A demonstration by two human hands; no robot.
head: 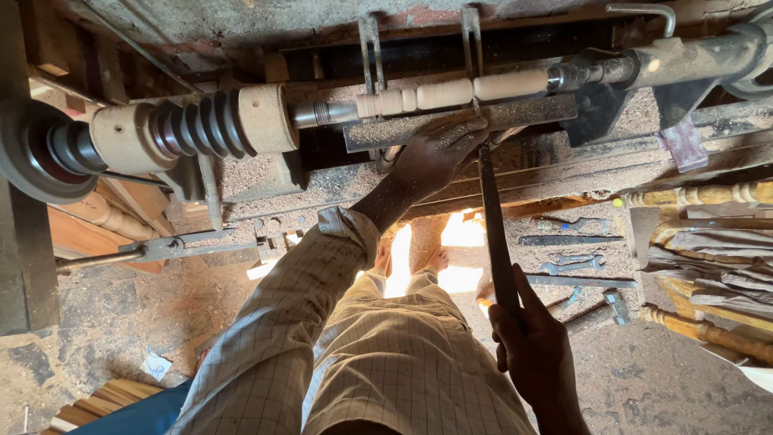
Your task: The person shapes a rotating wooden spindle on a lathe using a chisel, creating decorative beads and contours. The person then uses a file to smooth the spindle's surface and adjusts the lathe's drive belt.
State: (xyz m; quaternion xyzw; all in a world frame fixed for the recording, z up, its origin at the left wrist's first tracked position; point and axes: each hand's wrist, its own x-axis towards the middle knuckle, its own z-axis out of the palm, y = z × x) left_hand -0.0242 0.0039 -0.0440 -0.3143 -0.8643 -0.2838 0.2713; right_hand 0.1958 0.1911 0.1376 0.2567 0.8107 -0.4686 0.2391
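A pale wooden spindle [451, 93] with turned beads is mounted lengthwise in a lathe. Below it runs a sawdust-covered metal tool rest [386, 129]. My left hand [435, 153] lies on the rest, fingers pressing down the front end of a long dark chisel [493, 225]. My right hand [535, 346] grips the chisel's rear end, low and nearer to me. The chisel's tip points up toward the spindle; whether it touches the wood I cannot tell.
The headstock with a stepped pulley [201, 125] stands at the left, the tailstock [644, 68] at the right. Wrenches and tools [572, 262] lie on the dusty floor. Finished turned legs [700, 195] rest at the right. My legs in checked trousers fill the lower middle.
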